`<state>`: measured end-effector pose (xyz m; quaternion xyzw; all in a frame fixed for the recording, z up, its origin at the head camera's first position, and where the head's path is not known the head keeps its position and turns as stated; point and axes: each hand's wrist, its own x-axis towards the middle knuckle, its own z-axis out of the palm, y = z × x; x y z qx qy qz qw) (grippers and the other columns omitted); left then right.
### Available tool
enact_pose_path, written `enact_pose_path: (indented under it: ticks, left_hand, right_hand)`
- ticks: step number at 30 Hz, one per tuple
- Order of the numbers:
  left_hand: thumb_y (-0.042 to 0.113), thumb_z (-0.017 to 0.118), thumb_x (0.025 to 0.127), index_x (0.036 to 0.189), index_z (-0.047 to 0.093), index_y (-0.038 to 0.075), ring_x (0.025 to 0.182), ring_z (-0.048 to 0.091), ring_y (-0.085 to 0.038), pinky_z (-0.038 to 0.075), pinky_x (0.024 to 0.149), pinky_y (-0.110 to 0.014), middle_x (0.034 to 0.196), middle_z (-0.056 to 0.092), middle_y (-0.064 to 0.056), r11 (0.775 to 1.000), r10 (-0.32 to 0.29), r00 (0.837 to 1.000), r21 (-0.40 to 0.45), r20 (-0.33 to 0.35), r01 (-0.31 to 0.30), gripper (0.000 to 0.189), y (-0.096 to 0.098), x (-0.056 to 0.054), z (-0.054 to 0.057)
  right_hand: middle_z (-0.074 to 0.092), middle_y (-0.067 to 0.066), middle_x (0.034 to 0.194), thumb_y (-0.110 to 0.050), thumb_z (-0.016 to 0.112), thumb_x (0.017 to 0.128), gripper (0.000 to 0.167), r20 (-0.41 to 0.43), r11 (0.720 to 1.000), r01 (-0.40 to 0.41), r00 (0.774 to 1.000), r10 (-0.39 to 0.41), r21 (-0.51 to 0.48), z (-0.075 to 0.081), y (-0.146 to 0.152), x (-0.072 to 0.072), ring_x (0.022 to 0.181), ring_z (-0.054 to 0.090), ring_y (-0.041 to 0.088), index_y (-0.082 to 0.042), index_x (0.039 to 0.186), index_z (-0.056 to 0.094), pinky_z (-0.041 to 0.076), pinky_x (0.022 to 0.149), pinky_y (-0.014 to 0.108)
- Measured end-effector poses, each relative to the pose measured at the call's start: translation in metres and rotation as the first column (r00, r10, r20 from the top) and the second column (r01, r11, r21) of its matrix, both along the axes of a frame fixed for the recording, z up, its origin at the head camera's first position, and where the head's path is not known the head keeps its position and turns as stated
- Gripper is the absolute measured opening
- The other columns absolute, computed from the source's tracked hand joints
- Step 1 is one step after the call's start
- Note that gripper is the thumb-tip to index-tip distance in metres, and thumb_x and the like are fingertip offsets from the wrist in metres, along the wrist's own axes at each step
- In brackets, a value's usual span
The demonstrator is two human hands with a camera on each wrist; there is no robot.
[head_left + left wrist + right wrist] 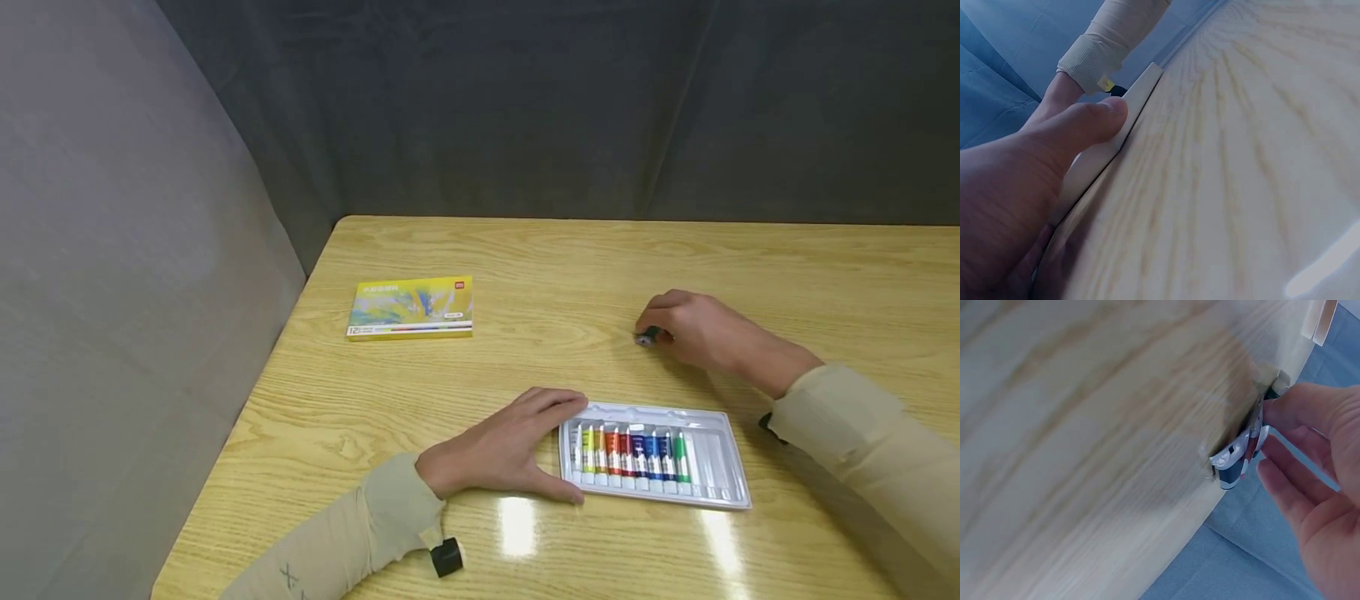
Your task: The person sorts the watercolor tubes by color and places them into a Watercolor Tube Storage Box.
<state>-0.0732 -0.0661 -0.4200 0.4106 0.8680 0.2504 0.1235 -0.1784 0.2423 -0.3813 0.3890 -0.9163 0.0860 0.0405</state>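
My left hand (510, 446) grips the left end of a white plastic tray (723, 467), fingers at its far corner and thumb at its near corner. Inside the tray several small paint tubes (626, 458) stand in a row, running from white and yellow through red and blue to green. Beyond the tray, my right hand (697, 329) pinches at a small bundle of paint tubes (1232, 462) low over the table. Dark green and reddish bands show on these tubes, with silvery crimped ends. The thumb and fingers partly cover them.
A flat yellow paint box (411, 308) lies at the back left of the wooden table (525, 350). Bare slots (708, 454) show at the tray's right end. A grey curtain (150, 208) hangs along the left side and a dark one behind.
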Motion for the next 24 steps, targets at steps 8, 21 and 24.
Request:
enact_pose_path:
  ticks: [8, 21, 24]
  left_hand:
    - [0.066, 0.079, 0.081, 0.165, 0.028, 0.018, 0.155, 0.033, -0.015, 0.036, 0.128, -0.034, 0.168, 0.033, 0.002, 1.000, -0.002, 1.000, -0.004, 0.016, 0.002, 0.108, -0.0003, 0.0003, 0.0012]
    - [0.066, 0.079, 0.081, 0.165, 0.028, 0.017, 0.155, 0.034, -0.015, 0.035, 0.128, -0.033, 0.168, 0.034, 0.002, 1.000, 0.003, 1.000, -0.011, 0.008, -0.003, 0.110, 0.0004, 0.0007, 0.0009]
    - [0.066, 0.079, 0.081, 0.165, 0.029, 0.017, 0.154, 0.034, -0.015, 0.036, 0.127, -0.032, 0.168, 0.034, 0.002, 1.000, -0.002, 1.000, -0.006, -0.001, 0.002, 0.109, -0.0002, 0.0005, 0.0001]
  right_hand:
    - [0.074, 0.007, 0.104, 0.012, 0.077, 0.082, 0.029, 0.023, 1.000, -0.006, 1.000, 0.005, 0.019, -0.0033, -0.0018, -0.0026, 0.098, 0.074, 0.025, -0.010, 0.100, 0.078, 0.065, 0.082, 0.042]
    - [0.074, 0.009, 0.106, 0.010, 0.073, 0.085, 0.027, 0.007, 0.999, -0.013, 1.000, 0.012, 0.046, -0.0052, -0.0057, -0.0062, 0.100, 0.074, 0.027, -0.009, 0.104, 0.078, 0.064, 0.083, 0.045]
    - [0.074, 0.009, 0.107, 0.009, 0.072, 0.086, 0.027, 0.010, 0.999, -0.013, 1.000, 0.012, 0.040, -0.0033, -0.0065, -0.0058, 0.101, 0.074, 0.027, -0.008, 0.106, 0.077, 0.064, 0.083, 0.045]
